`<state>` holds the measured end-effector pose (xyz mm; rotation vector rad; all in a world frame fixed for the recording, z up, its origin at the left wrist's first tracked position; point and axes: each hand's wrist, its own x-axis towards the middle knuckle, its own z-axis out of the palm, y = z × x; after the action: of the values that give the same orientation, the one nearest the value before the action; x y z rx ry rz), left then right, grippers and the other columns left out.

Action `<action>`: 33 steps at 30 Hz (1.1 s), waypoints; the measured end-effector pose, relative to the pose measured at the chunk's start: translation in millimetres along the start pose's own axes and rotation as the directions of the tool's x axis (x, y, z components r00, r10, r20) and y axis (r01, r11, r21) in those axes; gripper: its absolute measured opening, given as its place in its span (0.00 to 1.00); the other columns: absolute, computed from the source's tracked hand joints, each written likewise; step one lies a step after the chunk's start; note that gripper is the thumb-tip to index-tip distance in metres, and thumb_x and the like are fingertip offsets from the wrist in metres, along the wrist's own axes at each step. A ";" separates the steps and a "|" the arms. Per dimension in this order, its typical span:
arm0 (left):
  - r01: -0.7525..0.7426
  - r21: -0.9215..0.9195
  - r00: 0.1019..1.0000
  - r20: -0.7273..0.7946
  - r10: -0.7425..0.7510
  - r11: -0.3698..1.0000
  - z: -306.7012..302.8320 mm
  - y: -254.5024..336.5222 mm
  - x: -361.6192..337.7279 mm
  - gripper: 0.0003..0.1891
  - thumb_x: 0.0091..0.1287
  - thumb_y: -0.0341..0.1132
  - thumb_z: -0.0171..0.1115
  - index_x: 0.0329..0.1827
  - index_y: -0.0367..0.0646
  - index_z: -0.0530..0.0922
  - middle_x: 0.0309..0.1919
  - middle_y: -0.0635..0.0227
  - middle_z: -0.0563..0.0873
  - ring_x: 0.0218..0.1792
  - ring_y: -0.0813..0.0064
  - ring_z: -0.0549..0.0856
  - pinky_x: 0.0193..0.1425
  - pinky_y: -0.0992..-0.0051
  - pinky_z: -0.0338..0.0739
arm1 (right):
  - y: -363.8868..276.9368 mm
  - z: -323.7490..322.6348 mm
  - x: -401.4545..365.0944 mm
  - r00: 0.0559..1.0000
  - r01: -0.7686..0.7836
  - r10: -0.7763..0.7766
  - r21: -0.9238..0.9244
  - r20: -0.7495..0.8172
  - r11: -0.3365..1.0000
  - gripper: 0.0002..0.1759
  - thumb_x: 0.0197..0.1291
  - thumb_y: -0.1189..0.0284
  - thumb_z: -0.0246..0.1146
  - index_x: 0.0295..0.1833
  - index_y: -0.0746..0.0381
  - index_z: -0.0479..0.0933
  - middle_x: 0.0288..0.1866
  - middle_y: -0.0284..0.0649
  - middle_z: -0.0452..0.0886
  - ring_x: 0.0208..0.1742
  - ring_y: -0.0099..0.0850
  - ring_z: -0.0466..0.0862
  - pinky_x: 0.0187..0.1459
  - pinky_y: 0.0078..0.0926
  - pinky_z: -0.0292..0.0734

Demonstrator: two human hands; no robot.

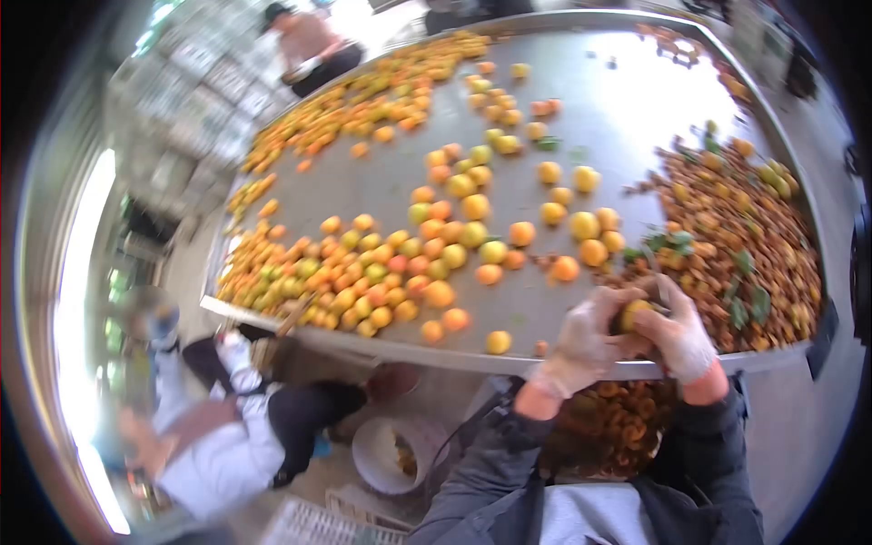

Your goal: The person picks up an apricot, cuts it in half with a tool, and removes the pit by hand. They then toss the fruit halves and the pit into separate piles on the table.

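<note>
Both my hands wear pale, thin gloves and meet over the table's near edge. My left hand (pixel 581 338) is closed around a yellow-green apricot (pixel 633 315). Fingers curled, my right hand (pixel 677 334) presses against the same fruit from the other side. A thin blade, apparently a small knife (pixel 650 261), sticks up from between the hands at the right; its handle is hidden. Below my hands, a container of orange, cut-looking apricot pieces (pixel 618 422) sits in front of my body.
The metal table (pixel 363 186) has a raised rim. Whole apricots (pixel 363 277) spread to the left; a heap of brown pits (pixel 754 245) with leaves lies right. A white bucket (pixel 391 454) stands below. A co-worker (pixel 222 436) is at left, another person (pixel 313 45) at the far side.
</note>
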<state>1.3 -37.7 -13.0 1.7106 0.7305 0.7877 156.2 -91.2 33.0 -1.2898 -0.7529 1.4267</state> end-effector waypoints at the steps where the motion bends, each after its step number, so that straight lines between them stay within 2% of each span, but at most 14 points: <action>1: 0.048 -0.189 0.999 0.011 -0.047 0.981 -0.3 2.4 0.4 0.28 0.51 0.28 0.75 0.58 0.41 0.78 0.44 0.59 0.81 0.46 0.62 0.84 0.52 0.71 0.79 | 8.1 -4.2 1.9 0.999 0.043 -0.042 -0.047 0.014 0.998 0.15 0.59 0.76 0.63 0.51 0.66 0.73 0.43 0.37 0.79 0.41 0.24 0.81 0.39 0.21 0.79; 5: 0.061 -0.372 0.996 -0.040 -0.081 0.926 -1.1 10.9 0.4 0.27 0.49 0.26 0.76 0.56 0.41 0.79 0.43 0.60 0.81 0.45 0.63 0.84 0.52 0.72 0.79 | 8.3 0.1 3.0 0.999 0.013 -0.009 -0.081 0.048 0.997 0.16 0.59 0.73 0.62 0.52 0.66 0.73 0.44 0.37 0.80 0.45 0.26 0.80 0.44 0.22 0.78; 8: -0.197 -0.067 0.974 -0.128 0.187 0.978 -5.1 -3.4 -2.8 0.29 0.51 0.28 0.75 0.59 0.41 0.78 0.43 0.60 0.82 0.45 0.63 0.83 0.52 0.71 0.79 | 13.3 11.3 3.3 0.998 0.006 -0.004 -0.037 0.060 0.999 0.24 0.55 0.63 0.65 0.53 0.66 0.73 0.43 0.36 0.81 0.42 0.24 0.81 0.42 0.19 0.78; 9: -0.198 -0.053 0.972 -0.143 0.188 0.979 -6.8 -1.0 -2.7 0.29 0.51 0.28 0.75 0.59 0.41 0.78 0.43 0.60 0.82 0.45 0.63 0.83 0.52 0.71 0.79 | 15.9 14.7 3.3 0.996 0.048 -0.049 0.010 0.068 0.999 0.32 0.51 0.54 0.69 0.54 0.66 0.73 0.42 0.35 0.81 0.38 0.22 0.81 0.38 0.16 0.78; 13: -0.135 -0.036 0.990 -0.056 0.133 0.990 -14.8 13.4 -2.9 0.27 0.56 0.33 0.71 0.62 0.45 0.77 0.46 0.58 0.83 0.46 0.59 0.84 0.52 0.68 0.79 | 18.1 7.5 5.3 0.994 0.096 -0.092 -0.062 0.062 0.994 0.33 0.56 0.51 0.67 0.56 0.66 0.73 0.43 0.36 0.81 0.39 0.23 0.83 0.39 0.17 0.80; 14: -0.154 -0.037 0.986 -0.065 0.151 0.987 -13.9 13.6 -2.6 0.27 0.57 0.32 0.70 0.62 0.45 0.78 0.47 0.57 0.84 0.46 0.58 0.84 0.51 0.67 0.79 | 30.3 7.9 7.4 0.984 0.171 -0.173 -0.048 -0.051 0.984 0.29 0.60 0.53 0.65 0.54 0.66 0.72 0.42 0.36 0.81 0.39 0.23 0.83 0.37 0.17 0.79; 17: -0.207 -0.048 0.975 -0.089 0.202 0.977 -8.0 11.6 -0.1 0.25 0.59 0.31 0.67 0.62 0.42 0.77 0.46 0.55 0.84 0.45 0.55 0.84 0.50 0.66 0.79 | 24.7 9.5 2.0 0.978 0.209 -0.210 -0.020 -0.016 0.978 0.18 0.67 0.68 0.57 0.58 0.65 0.74 0.43 0.39 0.82 0.30 0.22 0.82 0.29 0.15 0.75; 19: -0.324 -0.106 0.937 -0.171 0.304 0.940 -4.3 7.2 0.0 0.24 0.61 0.30 0.65 0.63 0.38 0.75 0.46 0.52 0.83 0.45 0.51 0.84 0.50 0.64 0.79 | 23.5 16.3 4.2 0.966 0.252 -0.253 -0.029 -0.053 0.967 0.16 0.69 0.68 0.56 0.57 0.65 0.74 0.38 0.36 0.82 0.26 0.19 0.78 0.25 0.14 0.71; 20: -0.363 0.097 0.906 -0.194 0.375 0.927 -3.9 9.4 -2.7 0.24 0.64 0.28 0.61 0.64 0.35 0.72 0.46 0.49 0.83 0.46 0.48 0.83 0.49 0.62 0.79 | 23.2 18.0 4.7 0.969 0.234 -0.237 -0.043 -0.074 0.971 0.14 0.70 0.67 0.56 0.54 0.65 0.73 0.35 0.33 0.80 0.27 0.18 0.78 0.29 0.13 0.71; 23: -0.343 0.128 0.911 -0.195 0.362 0.931 -1.1 9.1 -3.0 0.23 0.67 0.27 0.57 0.66 0.35 0.70 0.47 0.47 0.82 0.46 0.46 0.83 0.50 0.61 0.78 | 42.5 -0.3 12.1 0.971 0.230 -0.231 -0.026 -0.068 0.973 0.13 0.72 0.68 0.54 0.55 0.65 0.72 0.34 0.29 0.78 0.30 0.15 0.76 0.33 0.12 0.71; 26: -0.375 0.256 0.854 -0.278 0.439 0.891 9.0 6.4 -0.5 0.22 0.67 0.27 0.56 0.64 0.35 0.71 0.47 0.47 0.81 0.47 0.45 0.82 0.51 0.61 0.78 | 56.8 -14.2 18.2 0.966 0.260 -0.260 0.048 -0.006 0.964 0.18 0.72 0.70 0.53 0.64 0.65 0.69 0.51 0.34 0.79 0.49 0.20 0.79 0.50 0.19 0.75; 29: -0.402 0.374 0.770 -0.355 0.530 0.836 30.7 -26.5 5.6 0.20 0.69 0.27 0.55 0.64 0.34 0.71 0.49 0.48 0.82 0.47 0.53 0.84 0.50 0.63 0.78 | 57.5 -6.1 18.8 0.969 0.216 -0.217 -0.022 -0.118 0.976 0.19 0.72 0.70 0.53 0.64 0.66 0.69 0.56 0.36 0.77 0.54 0.23 0.78 0.57 0.23 0.74; 32: -0.299 0.392 0.778 -0.428 0.460 0.870 17.8 -27.6 9.1 0.16 0.68 0.35 0.58 0.58 0.42 0.74 0.39 0.51 0.83 0.36 0.51 0.84 0.38 0.61 0.78 | 39.1 25.1 13.1 0.949 0.261 -0.271 -0.083 -0.163 0.962 0.15 0.68 0.76 0.52 0.58 0.64 0.72 0.46 0.30 0.78 0.43 0.19 0.77 0.43 0.16 0.73; 33: -0.258 0.374 0.793 -0.445 0.416 0.891 22.0 -28.8 11.3 0.15 0.68 0.38 0.59 0.55 0.46 0.75 0.34 0.53 0.84 0.31 0.50 0.84 0.32 0.60 0.78 | 30.4 39.2 8.4 0.965 0.182 -0.170 0.046 -0.201 0.982 0.14 0.66 0.76 0.52 0.56 0.63 0.73 0.42 0.29 0.77 0.39 0.17 0.75 0.39 0.14 0.72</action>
<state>23.0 -34.0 -43.9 1.9515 0.9474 1.4984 111.2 -84.7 11.3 -1.2605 -0.6656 1.1530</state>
